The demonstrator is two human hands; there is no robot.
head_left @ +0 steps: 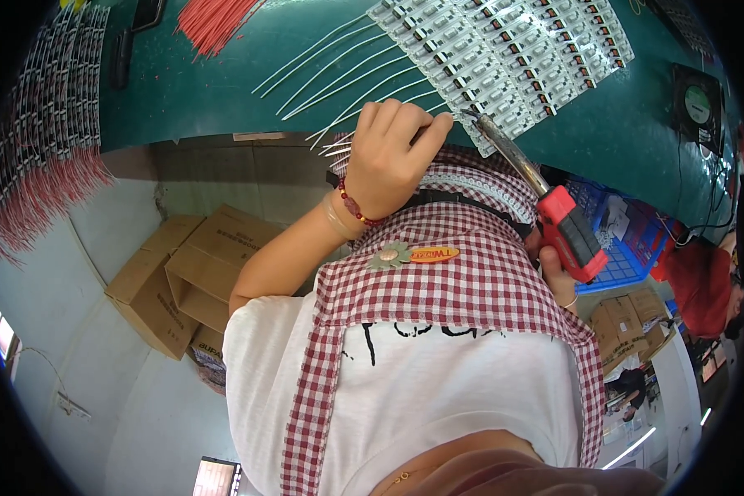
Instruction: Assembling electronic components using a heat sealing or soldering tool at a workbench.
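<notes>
Two bare hands are at the near edge of the counter (182, 99). The left hand (393, 149), fingers pinched narrow, is among white wires (339, 73); whether it grips one I cannot tell. The right hand (558, 277) holds an iron (564, 221), tip at the left edge of the board (512, 62), whose corner reaches the counter's near edge; red wires (215, 25) lie left

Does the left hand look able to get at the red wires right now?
Probably yes: only some white wires and bare table lie between the left hand and the red wires. It appears to be holding white wires, though, so it may need to let go first.
</notes>
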